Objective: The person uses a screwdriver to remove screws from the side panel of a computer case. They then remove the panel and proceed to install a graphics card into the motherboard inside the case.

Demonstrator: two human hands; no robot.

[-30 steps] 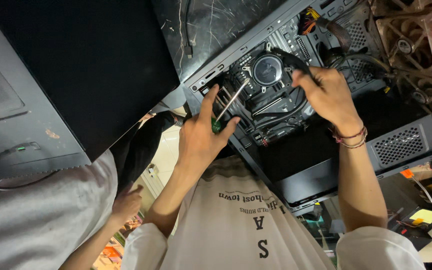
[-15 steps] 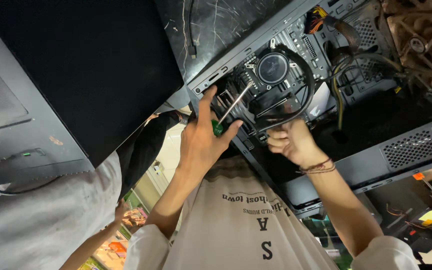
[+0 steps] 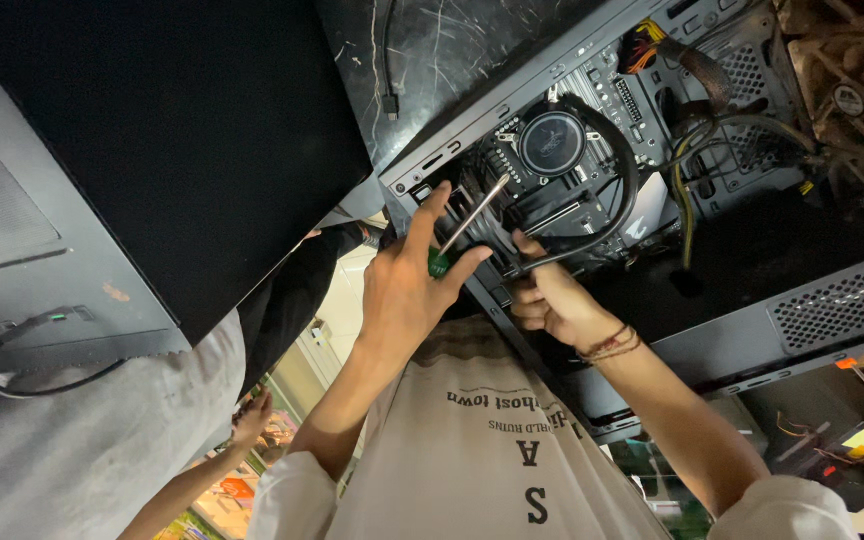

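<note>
Fingers (image 3: pixel 430 212) around slim steel screwdriver (image 3: pixel 472 216)

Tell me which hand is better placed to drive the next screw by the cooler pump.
Left, probably. The left hand already grips the screwdriver, shaft aimed beside the pump. The right hand is occupied with the black hose.

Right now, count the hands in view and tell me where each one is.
3. The left hand grips a screwdriver at the open computer case. The right hand holds black tubing beside it. Another person's hand shows at lower left. Others may be hidden.
</note>
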